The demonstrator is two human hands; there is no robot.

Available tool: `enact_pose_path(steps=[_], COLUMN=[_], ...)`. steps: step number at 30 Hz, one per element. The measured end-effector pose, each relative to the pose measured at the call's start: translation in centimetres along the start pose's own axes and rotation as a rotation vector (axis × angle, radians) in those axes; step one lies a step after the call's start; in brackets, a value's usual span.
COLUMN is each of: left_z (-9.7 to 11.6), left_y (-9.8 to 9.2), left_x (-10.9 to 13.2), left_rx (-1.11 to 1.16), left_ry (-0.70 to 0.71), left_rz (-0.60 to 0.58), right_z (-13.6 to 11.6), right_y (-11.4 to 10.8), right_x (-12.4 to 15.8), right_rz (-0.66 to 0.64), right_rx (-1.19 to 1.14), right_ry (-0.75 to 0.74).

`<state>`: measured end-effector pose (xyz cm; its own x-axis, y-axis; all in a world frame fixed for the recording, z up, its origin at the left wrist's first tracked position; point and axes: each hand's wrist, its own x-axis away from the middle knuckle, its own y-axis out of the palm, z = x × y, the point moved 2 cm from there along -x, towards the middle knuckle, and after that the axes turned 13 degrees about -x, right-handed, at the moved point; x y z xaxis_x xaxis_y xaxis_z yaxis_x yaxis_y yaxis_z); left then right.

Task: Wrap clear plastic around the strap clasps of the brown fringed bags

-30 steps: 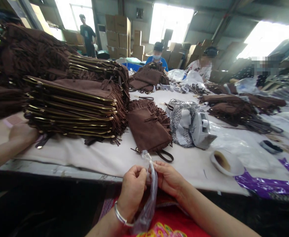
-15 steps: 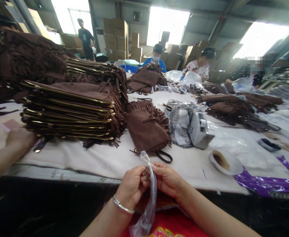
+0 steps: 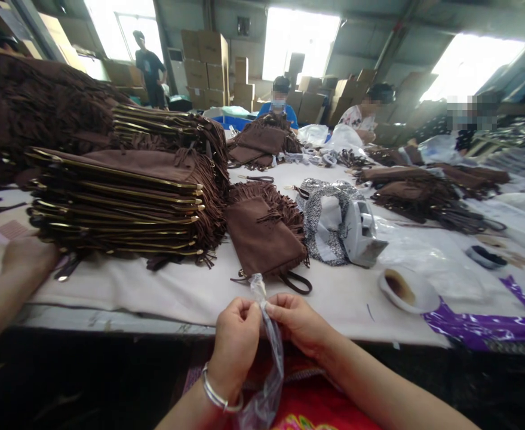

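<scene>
Pinched between both my hands is a clear plastic bag point(image 3: 271, 352), gathered into a narrow twist that hangs down over my lap. My left hand point(image 3: 239, 334), with a silver bangle at the wrist, is closed on its upper part. My right hand point(image 3: 295, 319) grips it from the other side, thumb and fingers pressed together. The bag's crumpled end point(image 3: 257, 285) sticks up above my fingertips. Just beyond lies a brown fringed pouch point(image 3: 262, 236) with a wrist strap point(image 3: 301, 283) at its near edge.
A tall stack of brown fringed pouches point(image 3: 114, 203) with gold zippers stands on the left. Another person's hand point(image 3: 27, 260) touches its near-left side. To the right are a white tape dispenser point(image 3: 361, 233), a tape roll point(image 3: 408, 291) and purple plastic point(image 3: 481, 322). Several people sit across the table.
My fingers have shifted on the plastic bag, and my left hand has turned more upright, its thumb now against the bag. The view has moved slightly. The other person's hand stays by the stack.
</scene>
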<state>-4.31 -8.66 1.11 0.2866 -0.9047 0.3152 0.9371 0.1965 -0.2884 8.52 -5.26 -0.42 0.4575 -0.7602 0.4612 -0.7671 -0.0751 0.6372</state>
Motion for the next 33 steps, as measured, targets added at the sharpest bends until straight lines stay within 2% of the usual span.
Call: enact_pose_path(steps=[2, 4, 7, 10, 12, 14, 16, 19, 21, 24, 26, 28, 30, 33], left_z=[0.3, 0.6, 1.0, 1.5, 1.8, 2.0, 2.2, 2.1, 1.6, 0.6, 0.1, -0.2, -0.3, 0.0], left_y=[-0.4, -0.6, -0.7, -0.5, -0.3, -0.1, 0.0, -0.3, -0.6, -0.4, 0.2, 1.0, 1.5, 1.7], left_x=[0.0, -0.1, -0.2, -0.2, -0.1, 0.2, 0.6, 0.9, 0.7, 0.5, 0.6, 1.0, 1.5, 1.9], left_rx=[-0.131, -0.245, -0.369, -0.447, -0.47, -0.432, -0.344, -0.229, -0.148, -0.01, -0.008, -0.088, -0.182, -0.286], left_ry=[0.077, 0.145, 0.237, 0.343, 0.373, 0.361, 0.356, 0.347, 0.258, 0.106, 0.039, -0.016, -0.029, 0.09], left_rz=[0.028, 0.064, 0.106, 0.126, 0.147, 0.148, 0.078, -0.063, -0.086, -0.168, -0.28, -0.345, -0.327, -0.231], right_z=[-0.5, -1.0, -1.4, -1.0, -0.7, -0.7, -1.2, -1.7, -1.4, -0.8, -0.8, -1.2, -1.8, -2.7], right_y=[0.3, 0.7, 1.3, 2.0, 2.1, 2.0, 1.6, 0.4, -0.1, -0.3, -0.3, -0.4, -0.6, -0.8], right_x=[0.1, 0.3, 0.7, 1.2, 1.3, 1.2, 1.1, 0.7, 0.5, 0.7, 0.8, 0.8, 0.4, -0.5], right_rz=[0.056, 0.113, 0.182, 0.181, 0.166, 0.144, 0.141, 0.164, 0.165, 0.131, 0.088, 0.076, 0.119, 0.193], right_rx=[0.191, 0.461, 0.893, 1.249, 1.416, 1.46, 1.334, 0.862, 0.51, 0.184, 0.145, 0.246, 0.408, 0.581], right_ry=[-0.063, -0.19, -0.465, -0.744, -0.85, -0.888, -0.85, -0.566, -0.341, -0.175, -0.138, -0.138, -0.172, -0.188])
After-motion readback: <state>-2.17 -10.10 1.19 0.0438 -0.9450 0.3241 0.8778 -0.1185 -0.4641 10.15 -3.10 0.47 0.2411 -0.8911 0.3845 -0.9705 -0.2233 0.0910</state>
